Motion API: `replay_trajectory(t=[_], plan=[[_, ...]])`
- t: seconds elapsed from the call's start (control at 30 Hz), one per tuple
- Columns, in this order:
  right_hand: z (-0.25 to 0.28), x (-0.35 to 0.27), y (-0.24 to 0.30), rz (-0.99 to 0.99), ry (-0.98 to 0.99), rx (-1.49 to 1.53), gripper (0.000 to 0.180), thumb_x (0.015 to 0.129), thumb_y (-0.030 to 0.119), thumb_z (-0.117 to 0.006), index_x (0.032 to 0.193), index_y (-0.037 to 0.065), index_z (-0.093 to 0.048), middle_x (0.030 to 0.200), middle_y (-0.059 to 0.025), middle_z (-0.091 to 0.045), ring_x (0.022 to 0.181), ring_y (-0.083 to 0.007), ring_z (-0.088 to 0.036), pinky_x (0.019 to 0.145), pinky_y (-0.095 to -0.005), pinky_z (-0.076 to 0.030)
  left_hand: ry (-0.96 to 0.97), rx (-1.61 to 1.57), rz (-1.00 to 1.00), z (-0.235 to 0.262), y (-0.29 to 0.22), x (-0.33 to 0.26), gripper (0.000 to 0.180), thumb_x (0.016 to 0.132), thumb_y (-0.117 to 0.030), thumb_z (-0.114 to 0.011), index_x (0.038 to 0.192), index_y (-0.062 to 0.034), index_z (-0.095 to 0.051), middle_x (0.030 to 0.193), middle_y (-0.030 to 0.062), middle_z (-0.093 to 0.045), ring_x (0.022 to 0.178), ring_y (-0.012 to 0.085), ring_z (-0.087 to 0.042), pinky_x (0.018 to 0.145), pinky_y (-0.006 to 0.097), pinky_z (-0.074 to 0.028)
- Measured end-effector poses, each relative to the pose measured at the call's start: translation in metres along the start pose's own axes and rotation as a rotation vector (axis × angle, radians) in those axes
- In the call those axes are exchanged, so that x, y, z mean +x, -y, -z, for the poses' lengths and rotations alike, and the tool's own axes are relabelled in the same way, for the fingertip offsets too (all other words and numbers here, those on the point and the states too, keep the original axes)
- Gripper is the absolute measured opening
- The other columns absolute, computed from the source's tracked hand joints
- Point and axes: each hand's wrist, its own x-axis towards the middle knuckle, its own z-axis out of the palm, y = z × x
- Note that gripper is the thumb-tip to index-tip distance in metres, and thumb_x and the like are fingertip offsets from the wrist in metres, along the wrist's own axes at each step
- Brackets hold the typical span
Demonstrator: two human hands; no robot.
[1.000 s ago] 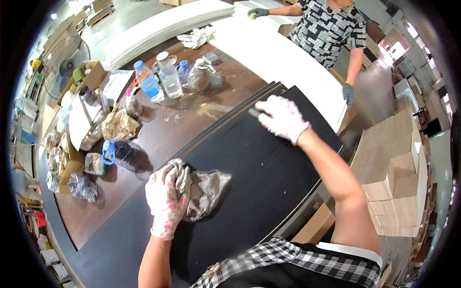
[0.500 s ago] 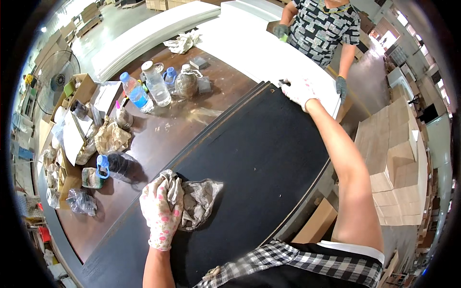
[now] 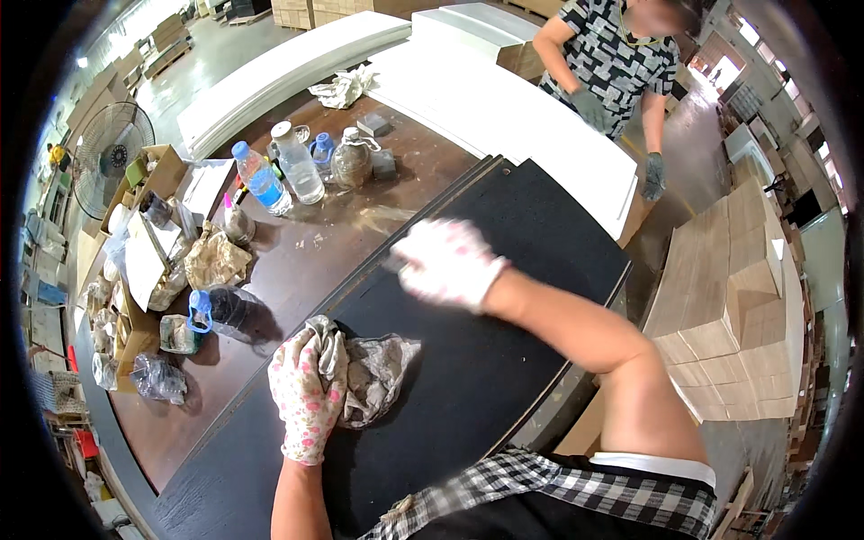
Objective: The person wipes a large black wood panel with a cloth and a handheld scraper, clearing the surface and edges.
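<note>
- The left hand (image 3: 308, 396), in a flower-printed glove, is closing its fingers around a bunched grey rag (image 3: 376, 378), which is lying under and just right of it on the black panel (image 3: 486, 360).
- The right hand (image 3: 450, 265), in a matching glove, is hovering over or brushing the same panel, beyond and to the right of the left hand; its fingers are looking curled, but whether they are together or apart cannot be told.
- Half a second ago the right hand was reaching the panel's far corner beside the white panel (image 3: 504, 108); now it is working nearer the panel's left long edge, while the left hand is staying on the rag.
- A dark bottle with a blue handle (image 3: 236, 315) is standing on the table (image 3: 297, 261), beyond and left of the left hand.
- Motion is blurring the right hand; a greyish smear is showing at its fingertips, too unclear to name.
- The rag is hiding part of the left hand's fingers, and the lower picture edge is cutting off the left forearm.
</note>
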Motion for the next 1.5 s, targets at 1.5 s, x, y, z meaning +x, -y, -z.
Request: replay_trajectory(t=[1.5], plan=[[-0.128, 0.06, 0.64, 0.981, -0.019, 0.388, 0.027, 0.083, 0.028, -0.067, 0.102, 0.008, -0.07, 0.099, -0.0143, -0.066, 0.096, -0.0327, -0.063, 0.085, -0.042, -0.05, -0.107, -0.091, 0.288, 0.263, 0.234, -0.424, 0.054, 0.076, -0.035, -0.069, 0.121, -0.0062, -0.063, 0.132, 0.0149, -0.058, 0.129, 0.0389, -0.049, 0.107, 0.049, -0.038]])
